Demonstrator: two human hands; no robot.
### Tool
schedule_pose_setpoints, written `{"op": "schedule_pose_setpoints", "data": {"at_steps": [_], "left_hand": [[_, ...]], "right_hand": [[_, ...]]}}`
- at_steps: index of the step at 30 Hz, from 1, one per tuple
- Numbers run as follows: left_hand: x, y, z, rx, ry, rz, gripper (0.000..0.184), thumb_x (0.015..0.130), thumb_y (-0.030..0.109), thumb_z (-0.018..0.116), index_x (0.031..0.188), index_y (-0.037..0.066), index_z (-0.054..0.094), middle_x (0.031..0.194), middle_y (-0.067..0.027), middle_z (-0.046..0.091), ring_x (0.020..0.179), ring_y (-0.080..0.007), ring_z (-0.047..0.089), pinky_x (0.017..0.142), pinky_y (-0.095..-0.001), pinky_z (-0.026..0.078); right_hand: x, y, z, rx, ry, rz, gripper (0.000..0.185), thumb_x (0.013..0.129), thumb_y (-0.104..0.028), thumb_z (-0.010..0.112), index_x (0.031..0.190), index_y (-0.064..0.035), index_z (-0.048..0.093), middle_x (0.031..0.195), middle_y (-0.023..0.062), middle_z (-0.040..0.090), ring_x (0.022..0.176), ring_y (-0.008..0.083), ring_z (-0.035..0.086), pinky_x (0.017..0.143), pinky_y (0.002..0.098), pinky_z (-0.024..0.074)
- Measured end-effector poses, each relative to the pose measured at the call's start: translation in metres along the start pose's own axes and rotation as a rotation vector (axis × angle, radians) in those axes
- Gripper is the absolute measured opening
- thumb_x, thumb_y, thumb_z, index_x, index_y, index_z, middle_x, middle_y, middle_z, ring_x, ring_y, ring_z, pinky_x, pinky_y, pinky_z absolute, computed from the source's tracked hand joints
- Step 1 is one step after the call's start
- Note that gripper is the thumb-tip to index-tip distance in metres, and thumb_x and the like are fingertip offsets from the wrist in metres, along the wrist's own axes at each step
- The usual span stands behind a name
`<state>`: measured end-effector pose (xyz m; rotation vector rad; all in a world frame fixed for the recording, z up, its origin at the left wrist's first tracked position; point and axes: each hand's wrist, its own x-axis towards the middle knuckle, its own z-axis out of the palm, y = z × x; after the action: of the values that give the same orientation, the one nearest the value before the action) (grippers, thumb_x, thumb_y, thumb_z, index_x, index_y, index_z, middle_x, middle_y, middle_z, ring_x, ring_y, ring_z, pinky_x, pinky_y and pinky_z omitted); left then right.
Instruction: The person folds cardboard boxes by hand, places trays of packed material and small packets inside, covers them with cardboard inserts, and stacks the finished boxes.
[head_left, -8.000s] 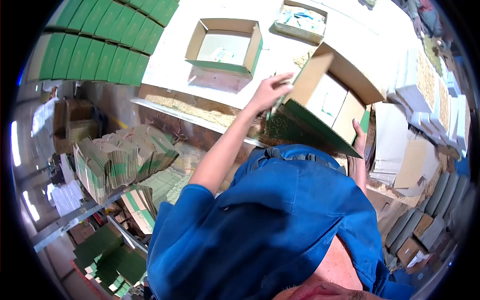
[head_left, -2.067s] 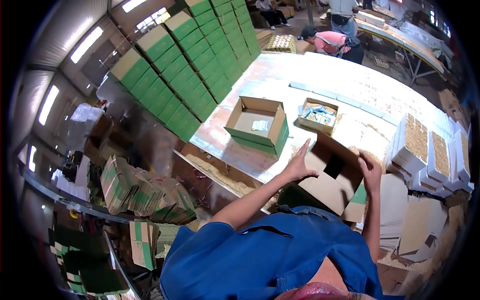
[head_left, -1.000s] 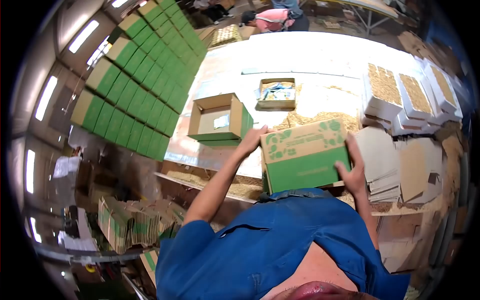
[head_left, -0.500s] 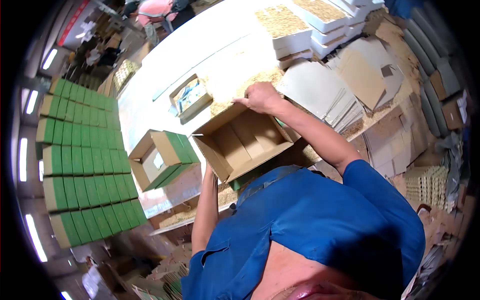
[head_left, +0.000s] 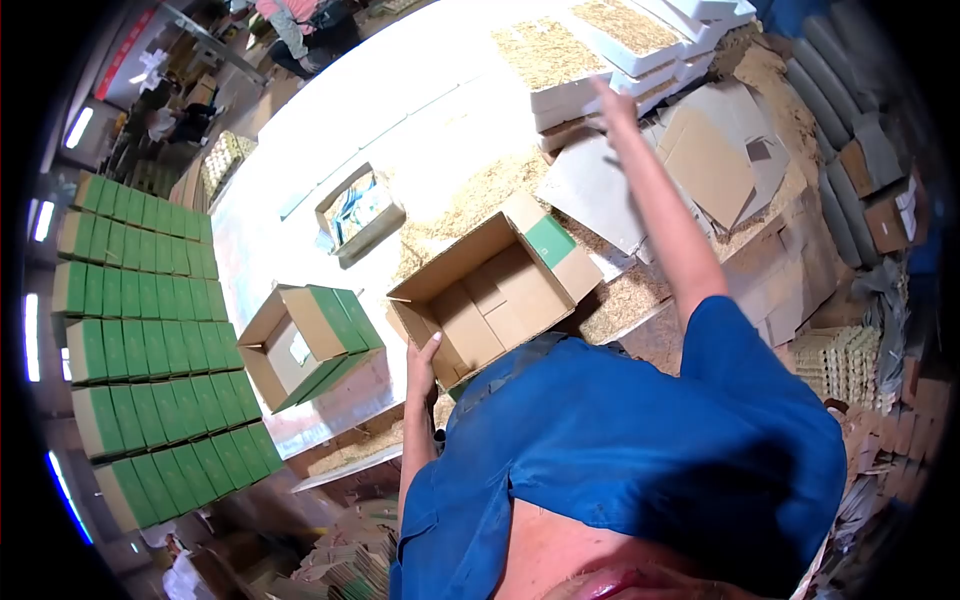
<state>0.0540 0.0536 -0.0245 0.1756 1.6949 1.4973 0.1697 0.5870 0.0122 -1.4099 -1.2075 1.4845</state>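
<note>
An open cardboard box [head_left: 490, 300], brown inside with a green-marked flap, stands tilted against the front of my body. My left hand [head_left: 422, 362] grips its left edge, thumb over the rim. My right hand [head_left: 612, 103] is stretched out at the near edge of a white foam tray [head_left: 565, 93] topped with husk-like material; its fingers are blurred, and I see nothing held in it. Grey and brown cardboard sheets [head_left: 700, 160] lie below my right forearm. The box's inside shows only bare cardboard.
Left of my box sits another open green box [head_left: 325, 345] with a small packet inside. Beyond is a small box of blue-white packets [head_left: 362, 212]. Green boxes [head_left: 160, 340] are stacked at far left. A person in pink [head_left: 290, 22] is across the table [head_left: 330, 110].
My right hand has left the box's far edge and reached out to the foam trays. My left hand has stayed on the box, whose side flap now shows.
</note>
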Motion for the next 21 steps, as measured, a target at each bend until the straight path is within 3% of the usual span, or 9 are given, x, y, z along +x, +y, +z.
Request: {"op": "schedule_pose_setpoints", "data": {"at_steps": [4, 7, 9, 11, 12, 15, 17, 19, 21], "left_hand": [[0.007, -0.002, -0.004, 0.078, -0.042, 0.004, 0.052, 0.090, 0.018, 0.061, 0.134, -0.004, 0.042, 0.124, -0.0167, 0.056, 0.114, -0.0245, 0.055, 0.100, -0.0362, 0.043], [0.006, -0.002, 0.000, 0.147, 0.001, 0.035, 0.055, 0.090, 0.018, 0.061, 0.136, -0.004, 0.040, 0.126, -0.0176, 0.056, 0.115, -0.0254, 0.054, 0.101, -0.0360, 0.042], [0.006, -0.003, 0.001, 0.119, 0.002, 0.051, 0.055, 0.090, 0.018, 0.061, 0.136, -0.004, 0.040, 0.126, -0.0179, 0.056, 0.115, -0.0257, 0.054, 0.101, -0.0360, 0.041], [0.003, -0.005, 0.002, 0.079, -0.007, 0.078, 0.056, 0.090, 0.018, 0.061, 0.137, -0.004, 0.039, 0.126, -0.0185, 0.056, 0.116, -0.0261, 0.053, 0.102, -0.0360, 0.041], [0.002, -0.005, 0.002, 0.074, -0.001, 0.075, 0.056, 0.090, 0.018, 0.061, 0.137, -0.004, 0.039, 0.126, -0.0185, 0.056, 0.116, -0.0261, 0.053, 0.102, -0.0360, 0.041], [0.002, -0.001, 0.002, 0.083, 0.010, 0.082, 0.056, 0.090, 0.018, 0.061, 0.137, -0.004, 0.040, 0.125, -0.0180, 0.056, 0.114, -0.0258, 0.054, 0.101, -0.0355, 0.041], [0.006, -0.007, -0.002, 0.135, 0.004, 0.112, 0.054, 0.089, 0.018, 0.060, 0.136, -0.003, 0.041, 0.125, -0.0175, 0.056, 0.114, -0.0253, 0.054, 0.101, -0.0353, 0.041], [0.007, -0.009, -0.005, 0.130, 0.008, 0.129, 0.054, 0.089, 0.017, 0.060, 0.136, -0.003, 0.041, 0.125, -0.0172, 0.056, 0.115, -0.0252, 0.053, 0.101, -0.0351, 0.040], [0.008, -0.012, -0.005, 0.096, -0.024, 0.155, 0.055, 0.089, 0.017, 0.059, 0.137, -0.003, 0.040, 0.127, -0.0169, 0.056, 0.117, -0.0251, 0.052, 0.103, -0.0350, 0.039]], "right_hand": [[0.050, -0.030, 0.004, 0.097, -0.194, 0.314, 0.079, 0.079, -0.050, 0.073, 0.140, -0.0126, 0.041, 0.137, 0.0148, 0.047, 0.123, 0.0276, 0.049, 0.088, 0.0533, 0.0507], [0.063, -0.028, 0.015, 0.127, -0.150, 0.297, 0.064, 0.082, -0.046, 0.071, 0.134, -0.0181, 0.046, 0.134, 0.0090, 0.051, 0.122, 0.0277, 0.050, 0.086, 0.0499, 0.0512], [0.074, -0.023, 0.018, 0.149, -0.170, 0.299, 0.056, 0.084, -0.041, 0.071, 0.130, -0.0189, 0.048, 0.131, 0.0051, 0.053, 0.116, 0.0272, 0.052, 0.082, 0.0471, 0.0505], [0.079, -0.017, 0.018, 0.190, -0.112, 0.228, 0.050, 0.085, -0.041, 0.072, 0.122, -0.0145, 0.052, 0.119, 0.0110, 0.055, 0.099, 0.0255, 0.057, 0.074, 0.0401, 0.0558], [0.079, -0.015, 0.019, 0.230, -0.100, 0.247, 0.044, 0.085, -0.038, 0.072, 0.115, -0.0132, 0.054, 0.107, 0.0105, 0.057, 0.084, 0.0212, 0.055, 0.056, 0.0307, 0.0497], [0.103, 0.012, 0.021, 0.302, 0.008, 0.214, 0.038, 0.084, -0.034, 0.072, 0.111, -0.0136, 0.054, 0.102, 0.0108, 0.057, 0.070, 0.0196, 0.053, 0.043, 0.0250, 0.0366], [0.067, 0.007, 0.006, 0.477, -0.056, 0.192, 0.035, 0.083, -0.031, 0.073, 0.108, -0.0148, 0.055, 0.102, 0.0090, 0.058, 0.068, 0.0190, 0.052, 0.044, 0.0267, 0.0330], [0.070, 0.023, -0.026, 0.403, -0.164, 0.275, 0.039, 0.083, -0.030, 0.072, 0.114, -0.0150, 0.055, 0.106, 0.0086, 0.059, 0.083, 0.0204, 0.057, 0.057, 0.0315, 0.0451], [0.035, 0.033, -0.049, 0.470, -0.194, 0.114, 0.054, 0.081, -0.034, 0.072, 0.126, -0.0111, 0.053, 0.114, 0.0104, 0.060, 0.095, 0.0259, 0.059, 0.074, 0.0396, 0.0483]]}}
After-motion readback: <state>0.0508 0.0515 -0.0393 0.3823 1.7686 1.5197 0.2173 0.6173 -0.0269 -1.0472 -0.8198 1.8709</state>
